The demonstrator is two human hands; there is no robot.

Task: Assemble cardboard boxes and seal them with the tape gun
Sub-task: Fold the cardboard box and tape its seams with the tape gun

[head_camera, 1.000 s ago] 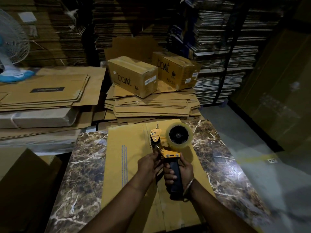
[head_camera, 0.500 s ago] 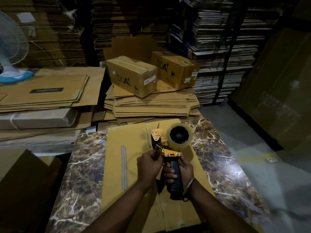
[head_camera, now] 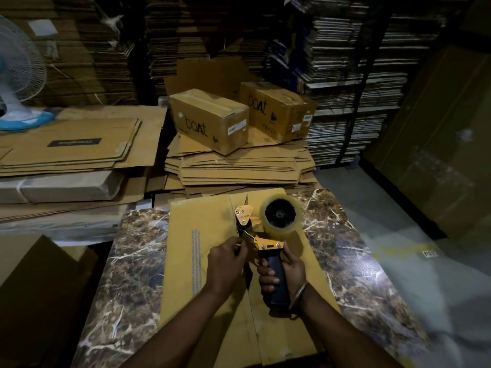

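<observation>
Right grip: right hand (head_camera: pixel 285 272) was curled round the black handle of the tape gun (head_camera: pixel 268 235), holding it upright above the flat carton.
Left grip: left hand (head_camera: pixel 225 264) sat just beside the right, fingertips pinched together at the gun's front, under the orange guard; the thing pinched was too small to tell, perhaps the tape end.
Tape roll: clear tape roll (head_camera: pixel 281 215) was mounted on the gun, above the right grip.
Wrist: metal bangle (head_camera: pixel 299 293) lay on the right wrist.
Beneath the grips: flattened cardboard box (head_camera: pixel 191 261) lay unfolded on the marble-pattern table (head_camera: pixel 127 261).
Beyond the grips: stack of flat cartons (head_camera: pixel 239 168) stood past the table's far edge.
On that stack: two made-up boxes, near box (head_camera: pixel 210 120) and far box (head_camera: pixel 279 110), each marked "boat", stood side by side.
Far left of the grips: fan (head_camera: pixel 18 75) stood on a pile of flat cartons.
</observation>
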